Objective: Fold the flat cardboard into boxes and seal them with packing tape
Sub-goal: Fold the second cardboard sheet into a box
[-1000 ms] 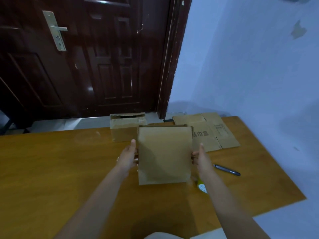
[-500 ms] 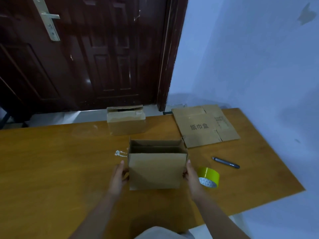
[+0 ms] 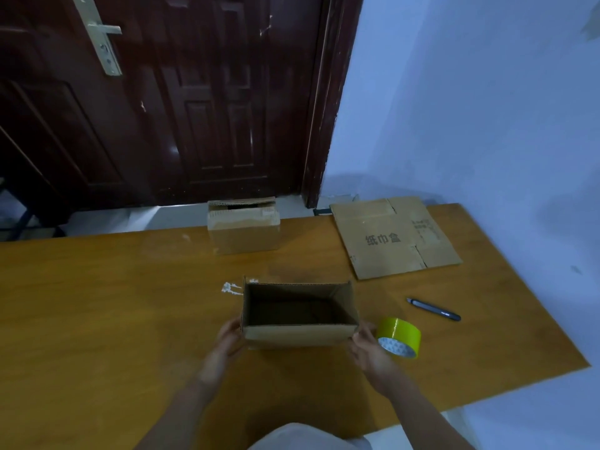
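An open-topped brown cardboard box (image 3: pixel 298 334) stands upright on the wooden table (image 3: pixel 97 303), its dark inside showing. My left hand (image 3: pixel 227 339) rests against its left side and my right hand (image 3: pixel 365 349) against its right side, fingers fairly straight. A roll of yellow packing tape (image 3: pixel 401 332) lies just right of my right hand. Flat cardboard with printed characters (image 3: pixel 383 238) lies at the far right of the table. A second folded box (image 3: pixel 243 237) stands at the table's far edge.
A dark pen-like tool (image 3: pixel 433 309) lies right of the box, beyond the tape. A white smear (image 3: pixel 231 289) marks the table by the box's far left corner. A dark door (image 3: pixel 194 108) and a pale wall (image 3: pixel 470 108) stand behind the table.
The box was held up between both hands with its bottom towards me. It has been turned and lowered onto the table, opening upward. The tape roll is now uncovered.
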Motion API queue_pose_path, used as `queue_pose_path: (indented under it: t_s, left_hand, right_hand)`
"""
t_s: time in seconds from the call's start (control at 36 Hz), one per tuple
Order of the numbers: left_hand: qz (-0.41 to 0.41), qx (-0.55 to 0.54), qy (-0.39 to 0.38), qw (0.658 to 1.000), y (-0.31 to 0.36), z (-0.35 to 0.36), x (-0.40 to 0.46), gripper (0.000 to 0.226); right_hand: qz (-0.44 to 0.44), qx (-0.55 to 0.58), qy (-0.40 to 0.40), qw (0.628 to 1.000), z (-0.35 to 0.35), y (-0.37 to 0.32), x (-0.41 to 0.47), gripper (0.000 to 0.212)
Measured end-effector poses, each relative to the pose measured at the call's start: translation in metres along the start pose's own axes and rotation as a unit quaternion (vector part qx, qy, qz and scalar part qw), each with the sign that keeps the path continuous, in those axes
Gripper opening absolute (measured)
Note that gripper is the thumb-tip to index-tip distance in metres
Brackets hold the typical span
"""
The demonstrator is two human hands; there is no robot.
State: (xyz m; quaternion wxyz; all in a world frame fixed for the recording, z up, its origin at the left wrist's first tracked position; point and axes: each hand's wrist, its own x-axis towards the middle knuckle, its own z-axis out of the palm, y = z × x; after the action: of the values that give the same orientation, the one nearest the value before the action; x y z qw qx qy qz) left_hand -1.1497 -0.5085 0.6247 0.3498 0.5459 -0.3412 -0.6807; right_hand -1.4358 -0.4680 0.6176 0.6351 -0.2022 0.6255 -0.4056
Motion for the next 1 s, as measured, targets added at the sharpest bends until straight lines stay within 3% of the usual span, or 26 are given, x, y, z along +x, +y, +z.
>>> queue_pose_path:
  t_s: [0.08,0.22,0.33,0.44,0.53,0.61,0.67,0.81,0.92,1.0]
  left_hand:
    - [0.018,-0.007,0.05,0.999,0.015,0.007,0.002,0.027]
    - [0.066,0.053,0.051,0.995,0.049,0.025,0.004,0.019]
    - [0.095,0.132,0.069,0.984,0.054,0.029,0.007,0.018]
    - [0.216,0.222,0.109,0.945,0.048,0.027,0.002,0.033]
    - [0.269,0.321,0.092,0.903,0.05,0.023,0.006,0.042]
    - [0.266,0.431,0.06,0.86,0.058,0.021,0.01,0.034]
    - [0.241,0.487,0.05,0.838,0.064,0.021,0.011,0.033]
    - [0.198,0.545,0.058,0.812,0.072,0.032,0.011,0.053]
    - [0.175,0.547,0.039,0.817,0.073,0.034,0.009,0.067]
    - [0.131,0.552,-0.004,0.824,0.075,0.037,0.01,0.079]
  right_hand:
    - [0.001,0.006,-0.006,1.0,-0.001,-0.007,0.004,0.052]
    - [0.007,-0.062,-0.005,0.998,0.009,-0.035,0.001,0.096]
    - [0.022,-0.143,-0.001,0.989,0.013,-0.049,-0.004,0.108]
    - [0.033,-0.203,0.059,0.977,0.022,-0.053,-0.001,0.09]
    - [0.046,-0.185,0.097,0.977,0.031,-0.057,0.005,0.068]
    - [0.051,-0.212,0.105,0.97,0.034,-0.06,0.005,0.045]
    - [0.054,-0.216,0.099,0.97,0.032,-0.062,0.005,0.046]
    - [0.021,-0.24,0.068,0.968,0.033,-0.064,-0.002,0.036]
    - [-0.08,-0.325,0.106,0.936,0.04,-0.065,-0.008,0.056]
    - [-0.099,-0.348,0.106,0.926,0.046,-0.064,-0.012,0.069]
